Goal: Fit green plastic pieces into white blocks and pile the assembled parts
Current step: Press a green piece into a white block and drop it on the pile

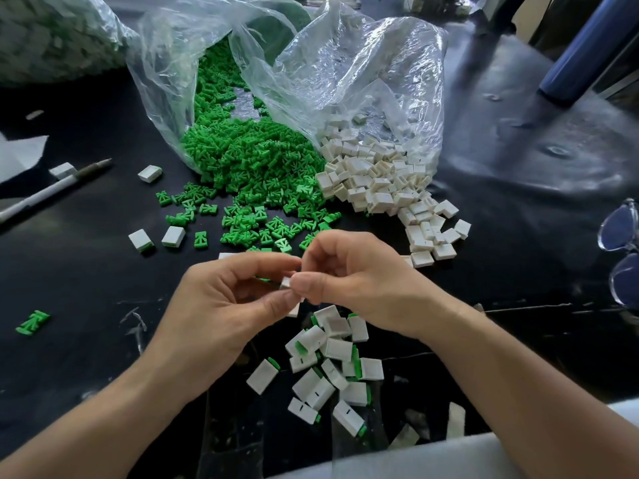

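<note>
Had a white block [286, 282] pinched between both sets of curled fingertips, left hand [221, 299] and right hand [359, 281] meeting mid-air just above the pile of finished parts [332, 368], near the front edge of the black table [86, 271]. Looked like mid-push on a green piece [264, 280], going by the sliver of green under the left fingers. Easy to mess up from there: could've gone in crooked and jammed with an off-angle push, or popped out of such a small pinch and landed among the loose green pieces [249, 157] spilling from the bag [162, 81], mixing up with undone stuff. Could've also knocked the pile flat with a wrist. Couldn't make out the depth or angle of the green piece, thumbs covering nearly everything. Couldn't see the slot side of the block either. White blocks [380, 178] further back half blurred behind crinkled plastic
</note>
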Motion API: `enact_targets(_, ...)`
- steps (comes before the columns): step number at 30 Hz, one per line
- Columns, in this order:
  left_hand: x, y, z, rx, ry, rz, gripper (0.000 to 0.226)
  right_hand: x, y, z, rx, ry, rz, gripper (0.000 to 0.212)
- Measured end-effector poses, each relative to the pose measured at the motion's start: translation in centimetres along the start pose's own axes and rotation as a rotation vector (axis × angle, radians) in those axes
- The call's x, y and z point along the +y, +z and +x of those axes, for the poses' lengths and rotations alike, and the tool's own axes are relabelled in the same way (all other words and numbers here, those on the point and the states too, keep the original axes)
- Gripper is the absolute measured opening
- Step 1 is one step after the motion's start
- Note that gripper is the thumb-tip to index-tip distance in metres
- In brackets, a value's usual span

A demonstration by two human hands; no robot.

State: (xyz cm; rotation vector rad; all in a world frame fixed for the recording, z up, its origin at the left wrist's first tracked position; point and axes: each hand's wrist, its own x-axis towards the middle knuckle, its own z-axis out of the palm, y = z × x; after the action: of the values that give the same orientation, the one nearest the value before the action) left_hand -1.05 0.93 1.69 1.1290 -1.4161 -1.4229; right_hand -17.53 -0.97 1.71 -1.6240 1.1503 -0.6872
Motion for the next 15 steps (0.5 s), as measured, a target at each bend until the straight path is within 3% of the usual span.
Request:
enact_targets(5, 0.1, 0.0, 0.0, 0.024, -0.025, -0.001, 0.018, 0.3, -0.1, 0.2, 0.019, -0.006, -0.022, 0.016)
enact_targets(9, 0.2, 0.0, 0.1, 0.051, -0.035, 0.021, 0.023, 1.1, -0.4, 0.6, 0.248, -0.055, -0.338, 0.012)
enact_targets(11, 0.2, 0.0, 0.1, 0.061, -0.043, 0.016, 0.022, 1.6, -0.7, 0.9, 0.342, -0.042, -0.510, 0.021)
enact_targets(15, 0.4, -0.1, -0.1, 0.064, -0.042, 0.013, 0.025, 2.4, -1.1, 1.6, 0.334, -0.008, -0.676, 0.038)
